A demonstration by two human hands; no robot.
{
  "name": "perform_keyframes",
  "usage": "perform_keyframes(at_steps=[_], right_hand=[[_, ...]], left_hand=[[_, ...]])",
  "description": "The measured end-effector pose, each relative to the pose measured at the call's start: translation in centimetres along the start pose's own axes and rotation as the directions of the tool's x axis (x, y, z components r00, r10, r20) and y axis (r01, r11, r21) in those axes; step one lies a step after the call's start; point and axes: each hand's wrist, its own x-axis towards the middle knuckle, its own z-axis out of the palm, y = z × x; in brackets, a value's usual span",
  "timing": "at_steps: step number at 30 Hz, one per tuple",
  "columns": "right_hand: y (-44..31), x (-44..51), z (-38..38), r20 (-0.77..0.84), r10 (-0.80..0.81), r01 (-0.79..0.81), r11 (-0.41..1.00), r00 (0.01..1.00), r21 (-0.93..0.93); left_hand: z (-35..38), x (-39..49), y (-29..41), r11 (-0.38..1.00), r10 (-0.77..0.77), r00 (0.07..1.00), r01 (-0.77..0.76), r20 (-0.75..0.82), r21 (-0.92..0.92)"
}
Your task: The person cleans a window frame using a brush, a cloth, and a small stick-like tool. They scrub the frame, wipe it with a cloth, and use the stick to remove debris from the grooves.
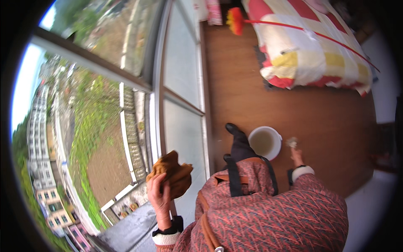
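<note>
My left hand (159, 195) is raised beside the window frame (158, 123) and grips a crumpled brown cloth (177, 178). The cloth bunches above the fingers and hangs over in front of the lower glass pane (185, 141). Low on the other side, my right hand (296, 156) holds a small whitish thing (292, 142), too blurred to name. Just left of that hand, a white bucket (277, 141) stands on the floor with cloudy water (263, 143) in it. My dark-clad leg (241, 145) is close against the bucket.
A bed with a red, white and yellow checked cover (311, 67) stands beyond the brown floor (233, 88). Across it lies a red-handled duster (236, 21), its red and yellow head jutting past the edge. Outside the window are a ledge (126, 234), a garden and buildings.
</note>
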Motion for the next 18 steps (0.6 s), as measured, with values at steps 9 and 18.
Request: perform_keyframes(at_steps=[9, 18], right_hand=[[-17.0, -3.9, 0.5, 0.285, -0.294, 0.253, 0.952, 0.912, 0.174], [-35.2, -16.2, 5.8, 0.7, -0.563, 0.632, 0.747, 0.439, 0.205]], left_hand=[[0.1, -3.6, -0.1, 0.997, -0.061, 0.966, 0.072, -0.25, 0.033], [0.4, -2.2, -0.4, 0.973, -0.231, 0.932, 0.228, -0.278, -0.041]])
